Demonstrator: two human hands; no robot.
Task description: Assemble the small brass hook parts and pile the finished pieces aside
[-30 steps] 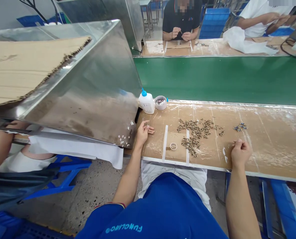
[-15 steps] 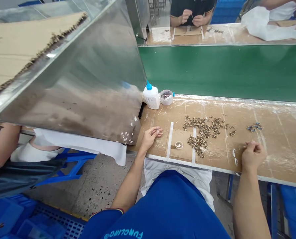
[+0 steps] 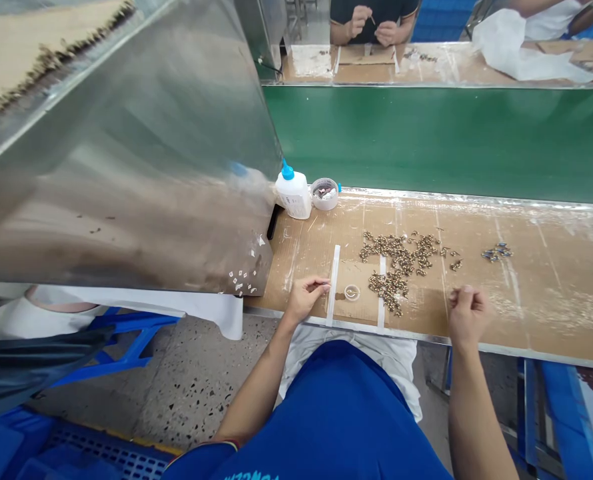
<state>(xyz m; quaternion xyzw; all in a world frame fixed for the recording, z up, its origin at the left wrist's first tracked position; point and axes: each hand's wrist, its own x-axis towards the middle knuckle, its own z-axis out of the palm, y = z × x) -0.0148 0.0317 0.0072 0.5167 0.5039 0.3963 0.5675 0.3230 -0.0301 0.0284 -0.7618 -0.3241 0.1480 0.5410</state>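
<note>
My left hand (image 3: 306,298) is closed in a pinch just left of a white strip (image 3: 333,285) on the cardboard-covered bench. Whatever sits between its fingertips is too small to name. My right hand (image 3: 469,315) is closed above the bench, right of the pile, its fingers curled so that any content is hidden. Between the hands lie a small round clear dish (image 3: 352,293) with a little white matter in it and a spread pile of small brass-coloured metal parts (image 3: 396,257). Farther right rests a small cluster of dark bluish metal parts (image 3: 497,251).
A white bottle with a blue cap (image 3: 293,193) stands beside a tape ring (image 3: 325,194) holding scraps. A tall metal panel (image 3: 151,180) bounds the left side. Behind the bench runs a green belt (image 3: 426,137); beyond it a person's hands (image 3: 374,27) work at another bench.
My right hand has moved left, toward the pile. My left hand has lowered toward the white strip, and its fingers have drawn together into a pinch. The whole view has shifted a little.
</note>
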